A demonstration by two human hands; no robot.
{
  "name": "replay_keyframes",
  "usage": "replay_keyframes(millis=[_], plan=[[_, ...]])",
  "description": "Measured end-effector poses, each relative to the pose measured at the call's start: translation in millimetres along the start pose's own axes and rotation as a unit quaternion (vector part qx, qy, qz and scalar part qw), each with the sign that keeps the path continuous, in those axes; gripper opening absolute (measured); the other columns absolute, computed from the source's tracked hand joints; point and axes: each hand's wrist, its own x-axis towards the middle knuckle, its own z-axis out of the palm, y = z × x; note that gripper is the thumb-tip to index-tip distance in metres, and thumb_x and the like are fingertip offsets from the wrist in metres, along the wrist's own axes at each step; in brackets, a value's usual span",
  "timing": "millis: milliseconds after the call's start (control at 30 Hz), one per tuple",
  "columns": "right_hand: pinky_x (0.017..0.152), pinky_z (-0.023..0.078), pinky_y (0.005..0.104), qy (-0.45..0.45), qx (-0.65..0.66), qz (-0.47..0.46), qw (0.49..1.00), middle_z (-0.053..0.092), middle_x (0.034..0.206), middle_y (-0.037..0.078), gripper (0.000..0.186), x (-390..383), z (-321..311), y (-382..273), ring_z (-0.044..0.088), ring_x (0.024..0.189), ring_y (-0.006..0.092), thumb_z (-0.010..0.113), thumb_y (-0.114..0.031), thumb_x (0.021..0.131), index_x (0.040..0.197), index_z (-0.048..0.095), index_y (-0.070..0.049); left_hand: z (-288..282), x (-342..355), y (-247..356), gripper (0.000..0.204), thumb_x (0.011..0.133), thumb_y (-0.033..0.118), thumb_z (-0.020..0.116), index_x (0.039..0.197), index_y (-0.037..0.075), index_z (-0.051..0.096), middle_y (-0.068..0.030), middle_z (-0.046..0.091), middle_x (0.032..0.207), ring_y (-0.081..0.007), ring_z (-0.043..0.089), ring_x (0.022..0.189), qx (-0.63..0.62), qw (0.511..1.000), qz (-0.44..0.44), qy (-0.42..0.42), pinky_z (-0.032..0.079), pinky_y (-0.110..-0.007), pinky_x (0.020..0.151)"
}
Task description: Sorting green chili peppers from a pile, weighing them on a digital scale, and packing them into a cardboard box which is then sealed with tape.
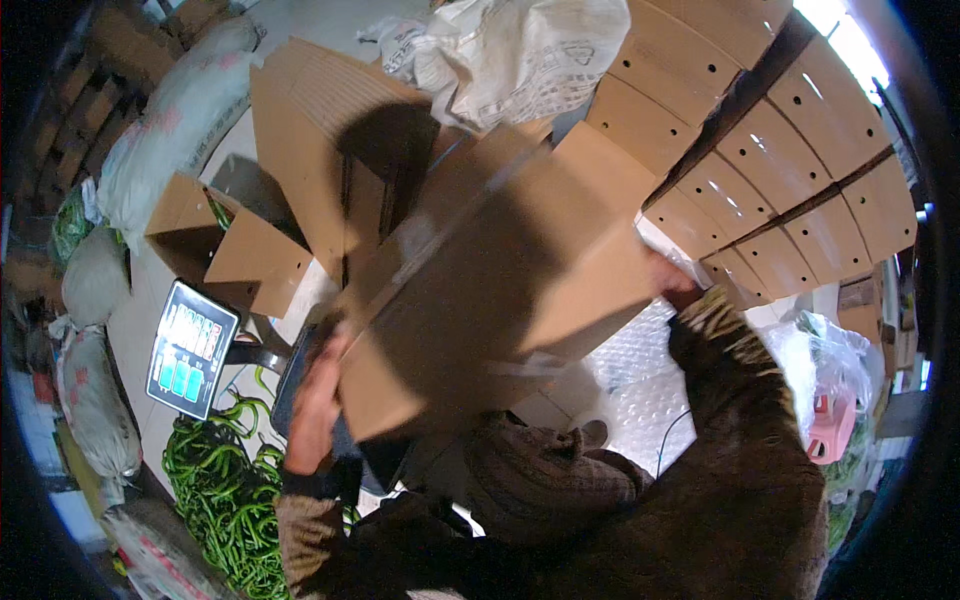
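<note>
A large closed cardboard box, with clear tape along its seams, is held tilted in front of my body. My left hand presses its near left end, fingers stretched along the cardboard. At the opposite end, my right hand grips the box's right edge, its fingertips partly hidden. Just left of my left hand stands a digital scale's display on a post. The scale's dark platform shows partly beneath the box.
Green chili peppers lie heaped at lower left. Open cardboard boxes stand beyond, near a white woven sack. Stacked boxes wall off the right. Bubble wrap lies below my right hand, and a pink plastic item sits farther right.
</note>
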Motion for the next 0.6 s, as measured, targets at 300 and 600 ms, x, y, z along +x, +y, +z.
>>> replay_keyframes(millis=[300, 600], plan=[[0.095, 0.041, 0.0472, 0.241, -0.013, -0.053, 0.969, 0.039, 0.143, 0.017, 0.1, -67.6, -11.9, -124.3, 0.046, 0.122, 0.0385, 0.054, -0.073, 0.08, 0.15, 0.02, -0.011, 242.4, 66.7, 26.1, 0.069, 0.094, 0.044, 0.053, 0.148, 0.011, 0.024, -0.0186, 0.038, 0.144, -0.0331, 0.049, 0.123, -0.017, 0.981, 0.078, -0.179, 0.048, -0.045, 0.091], [0.105, 0.038, 0.0401, 0.318, -0.058, -0.188, 0.927, 0.033, 0.147, 0.02, 0.102, -28.7, 49.4, -112.1, 0.04, 0.131, 0.0304, 0.076, -0.02, 0.082, 0.149, 0.003, 0.003, 265.3, 93.0, -6.8, 0.081, 0.091, 0.033, 0.059, 0.151, 0.013, 0.008, -0.0187, 0.032, 0.148, -0.0334, 0.046, 0.125, 0.06, 0.956, 0.008, -0.288, 0.054, -0.046, 0.079]])
